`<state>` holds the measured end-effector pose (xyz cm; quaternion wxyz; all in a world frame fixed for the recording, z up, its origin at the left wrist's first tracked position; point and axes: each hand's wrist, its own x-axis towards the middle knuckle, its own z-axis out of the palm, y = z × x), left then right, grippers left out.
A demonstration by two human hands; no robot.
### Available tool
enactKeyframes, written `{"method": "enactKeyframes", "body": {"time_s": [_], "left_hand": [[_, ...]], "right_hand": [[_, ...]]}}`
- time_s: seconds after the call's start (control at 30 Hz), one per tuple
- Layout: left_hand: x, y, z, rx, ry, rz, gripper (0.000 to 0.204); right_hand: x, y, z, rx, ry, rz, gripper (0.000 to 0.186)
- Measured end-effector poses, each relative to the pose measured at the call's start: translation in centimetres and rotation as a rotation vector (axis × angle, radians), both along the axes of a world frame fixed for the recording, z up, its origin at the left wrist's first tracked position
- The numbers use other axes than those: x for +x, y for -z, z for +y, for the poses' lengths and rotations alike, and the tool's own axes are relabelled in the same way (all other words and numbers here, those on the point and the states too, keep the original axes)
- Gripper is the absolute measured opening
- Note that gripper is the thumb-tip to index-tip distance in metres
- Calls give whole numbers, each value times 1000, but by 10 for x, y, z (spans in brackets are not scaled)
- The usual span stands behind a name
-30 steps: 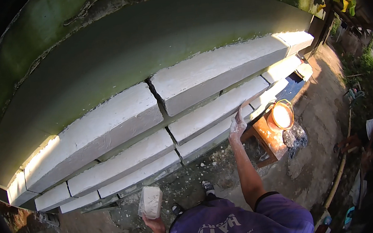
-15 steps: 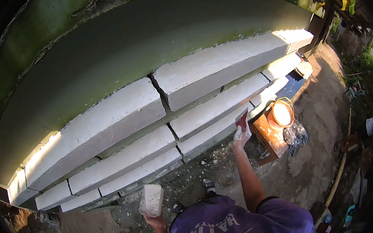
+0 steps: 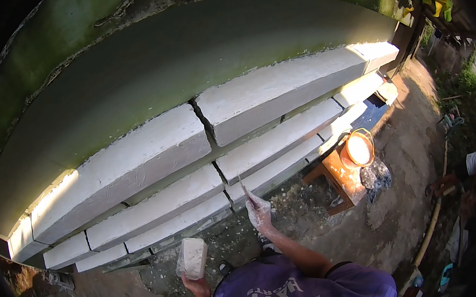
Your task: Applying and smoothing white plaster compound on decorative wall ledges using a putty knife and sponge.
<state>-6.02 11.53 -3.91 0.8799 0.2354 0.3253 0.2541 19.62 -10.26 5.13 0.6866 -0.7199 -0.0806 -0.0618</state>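
Though in the right fingers [image 3: 251, 203] — scraper [image 3: 244, 188] edge-on, blade indistinct.

A white boxy item [image 3: 194, 257], apparently a compound-smeared container, is tilting slightly at lower centre. To its upper right, well apart, a thin scraper [image 3: 242, 184] is pointing upward, presenting nearly edge-on.

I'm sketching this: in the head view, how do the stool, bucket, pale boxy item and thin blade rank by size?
1. Brown stool
2. Orange bucket; pale boxy item: too alike to rank
3. Thin blade, edge-on
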Motion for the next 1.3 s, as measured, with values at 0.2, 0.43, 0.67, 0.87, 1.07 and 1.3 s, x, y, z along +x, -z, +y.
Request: {"method": "enactKeyframes", "body": {"time_s": [0.2, 0.43, 0.67, 0.87, 1.07, 1.3], "left_hand": [[4, 1, 3, 78, 39, 1, 56], [-2, 4, -1, 74, -40, 55, 49], [-2, 4, -9, 69, 11, 8, 51], [-6, 7, -13, 89, -8, 27, 51], [2, -9, -22, 86, -6, 39, 50], [-1, -10, -20, 99, -7, 58, 50]], "right_hand": [[-7, 24, -20, 129, 115, 105, 30], [111, -12, -137, -24, 794, -189, 41], [141, -13, -102, -36, 689, -309, 46], [8, 13, -29, 127, 72, 51, 37], [70, 62, -86, 315, 636, 152, 32], [81, 21, -45, 231, 414, 59, 43]]}}
